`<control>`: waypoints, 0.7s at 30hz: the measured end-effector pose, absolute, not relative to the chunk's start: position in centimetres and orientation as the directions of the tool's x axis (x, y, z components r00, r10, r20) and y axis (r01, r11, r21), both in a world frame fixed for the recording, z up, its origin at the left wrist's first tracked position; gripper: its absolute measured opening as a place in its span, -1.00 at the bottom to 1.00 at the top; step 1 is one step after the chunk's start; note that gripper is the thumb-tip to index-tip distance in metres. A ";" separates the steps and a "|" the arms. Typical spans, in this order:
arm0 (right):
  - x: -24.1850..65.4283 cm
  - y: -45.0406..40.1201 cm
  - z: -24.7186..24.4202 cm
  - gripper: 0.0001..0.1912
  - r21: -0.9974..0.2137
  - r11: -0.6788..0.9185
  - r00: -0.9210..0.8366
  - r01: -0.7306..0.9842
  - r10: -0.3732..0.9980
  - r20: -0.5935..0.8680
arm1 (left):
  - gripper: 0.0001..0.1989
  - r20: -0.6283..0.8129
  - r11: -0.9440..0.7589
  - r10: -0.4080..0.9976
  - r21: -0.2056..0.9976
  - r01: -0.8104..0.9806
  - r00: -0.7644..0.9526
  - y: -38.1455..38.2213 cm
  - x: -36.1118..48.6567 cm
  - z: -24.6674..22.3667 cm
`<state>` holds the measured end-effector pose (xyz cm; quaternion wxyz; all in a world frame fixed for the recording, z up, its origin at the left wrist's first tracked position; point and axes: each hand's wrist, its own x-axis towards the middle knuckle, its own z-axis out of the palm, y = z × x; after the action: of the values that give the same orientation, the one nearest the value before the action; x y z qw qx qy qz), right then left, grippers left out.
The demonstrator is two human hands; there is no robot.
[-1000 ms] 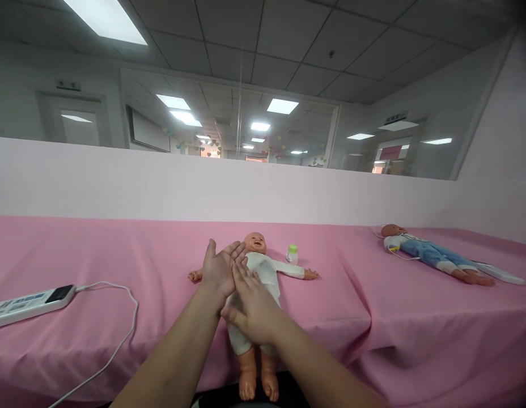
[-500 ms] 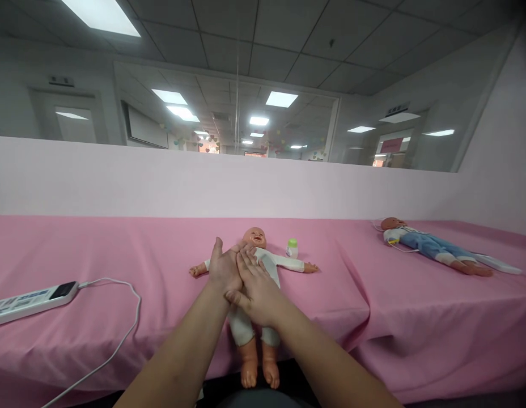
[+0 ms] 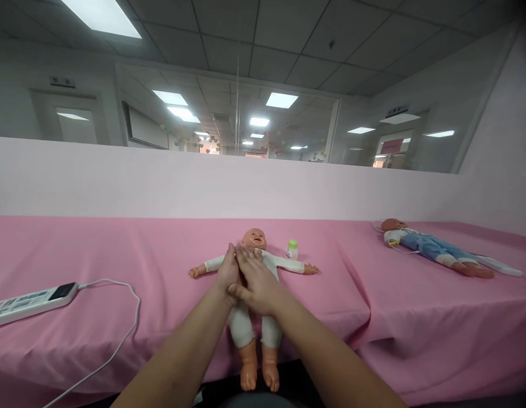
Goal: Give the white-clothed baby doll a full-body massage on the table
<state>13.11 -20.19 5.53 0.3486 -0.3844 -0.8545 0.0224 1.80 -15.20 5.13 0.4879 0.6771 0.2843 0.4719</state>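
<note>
A baby doll (image 3: 271, 263) in a white suit lies on its back in the middle of the pink cloth, arms spread, bare feet toward me. Over its chest and belly, my left hand (image 3: 229, 272) and my right hand (image 3: 258, 282) are pressed together palm to palm. The right fingers lie straight across the left hand, which is turned on its edge and partly hidden. I see nothing held between them. Just right of the doll's head stands a small clear bottle (image 3: 292, 250) with a green cap.
A white power strip (image 3: 37, 303) lies at the left, its white cable (image 3: 136, 317) curving to the front edge. At the right lies a second doll (image 3: 433, 249) in blue trousers, with thin tubing. Behind the pink-covered table (image 3: 97, 249) rises a low wall (image 3: 182, 187) under a window.
My left hand has turned from palm up to on edge, its thumb now beside the right hand. More of the doll's arm at the left shows. The doll and bottle stay put.
</note>
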 end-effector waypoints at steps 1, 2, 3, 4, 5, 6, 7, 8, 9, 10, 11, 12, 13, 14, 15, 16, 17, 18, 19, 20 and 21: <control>14.5 -19.6 5.0 -0.02 -0.308 0.720 -0.465 0.622 0.656 0.594 | -0.22 0.373 -0.393 0.821 0.918 -0.046 0.433 -15.2 1.3 5.1; 15.9 -19.2 4.3 -0.04 -0.324 0.726 -0.459 0.607 0.653 0.603 | -0.25 0.386 -0.438 0.791 0.899 0.000 0.475 -15.2 0.6 5.1; 17.2 -19.1 3.6 -0.07 -0.352 0.712 -0.432 0.608 0.668 0.606 | -0.32 0.408 -0.534 0.742 0.839 0.100 0.532 -15.1 -0.3 5.0; 18.5 -19.2 2.8 -0.11 -0.387 0.682 -0.402 0.620 0.700 0.590 | -0.37 0.427 -0.635 0.702 0.737 0.230 0.570 -15.0 -1.3 4.8; 19.5 -19.5 2.1 -0.15 -0.417 0.660 -0.394 0.625 0.727 0.562 | -0.37 0.409 -0.674 0.700 0.648 0.354 0.585 -14.9 -2.3 4.4; 20.2 -19.9 1.5 -0.18 -0.436 0.653 -0.409 0.619 0.743 0.530 | -0.38 0.370 -0.682 0.703 0.593 0.428 0.608 -14.8 -3.1 3.8; 20.5 -20.3 1.0 -0.22 -0.445 0.658 -0.445 0.607 0.745 0.497 | -0.38 0.328 -0.680 0.707 0.558 0.476 0.626 -14.7 -3.8 3.2; 20.6 -20.6 0.8 -0.24 -0.450 0.670 -0.479 0.590 0.740 0.473 | -0.38 0.304 -0.678 0.712 0.531 0.508 0.633 -14.7 -4.2 2.6; 20.4 -20.8 0.7 -0.26 -0.451 0.683 -0.513 0.575 0.730 0.451 | -0.39 0.289 -0.677 0.713 0.521 0.520 0.638 -14.7 -4.4 2.1; 20.0 -20.8 0.8 -0.27 -0.450 0.693 -0.541 0.563 0.721 0.433 | -0.41 0.289 -0.680 0.710 0.518 0.519 0.642 -14.7 -4.5 1.7; 19.5 -20.6 1.1 -0.28 -0.450 0.696 -0.561 0.559 0.717 0.413 | -0.44 0.297 -0.687 0.702 0.521 0.506 0.647 -14.7 -4.5 1.4; 19.0 -20.1 1.4 -0.27 -0.451 0.691 -0.574 0.565 0.722 0.387 | -0.47 0.310 -0.696 0.691 0.529 0.485 0.653 -14.8 -4.4 1.3; 18.5 -19.4 1.8 -0.27 -0.455 0.677 -0.583 0.579 0.733 0.350 | -0.49 0.321 -0.704 0.679 0.539 0.462 0.660 -14.7 -4.3 1.2; 18.2 -18.5 2.2 -0.27 -0.457 0.658 -0.587 0.599 0.749 0.308 | -0.50 0.329 -0.708 0.672 0.549 0.444 0.664 -14.7 -4.3 1.1; 18.0 -17.5 2.6 -0.27 -0.457 0.634 -0.585 0.624 0.766 0.265 | -0.50 0.330 -0.705 0.673 0.557 0.440 0.662 -14.7 -4.4 1.1; 18.1 -16.5 2.9 -0.28 -0.452 0.610 -0.578 0.651 0.784 0.226 | -0.49 0.324 -0.693 0.686 0.565 0.448 0.652 -14.6 -4.4 1.0; 18.2 -15.4 3.1 -0.27 -0.441 0.586 -0.564 0.679 0.802 0.198 | -0.48 0.315 -0.677 0.703 0.572 0.463 0.638 -14.5 -4.5 0.9; 18.6 -14.4 3.2 -0.27 -0.428 0.562 -0.541 0.708 0.821 0.182 | -0.47 0.304 -0.659 0.721 0.579 0.480 0.623 -14.4 -4.7 0.8; 19.0 -13.5 3.2 -0.25 -0.418 0.530 -0.504 0.738 0.844 0.181 | -0.46 0.293 -0.644 0.735 0.584 0.494 0.612 -14.4 -4.8 0.7; 19.5 -12.8 3.0 -0.24 -0.419 0.484 -0.447 0.769 0.874 0.190 | -0.45 0.285 -0.635 0.743 0.587 0.503 0.605 -14.4 -4.9 0.5; 20.1 -12.3 2.7 -0.23 -0.437 0.421 -0.368 0.795 0.907 0.204 | -0.45 0.282 -0.631 0.746 0.589 0.506 0.603 -14.4 -5.0 0.4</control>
<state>20.07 -12.25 2.69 0.2105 -0.5213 -0.8162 0.1336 -4.99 -14.44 0.39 0.2316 0.8647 0.3620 0.2600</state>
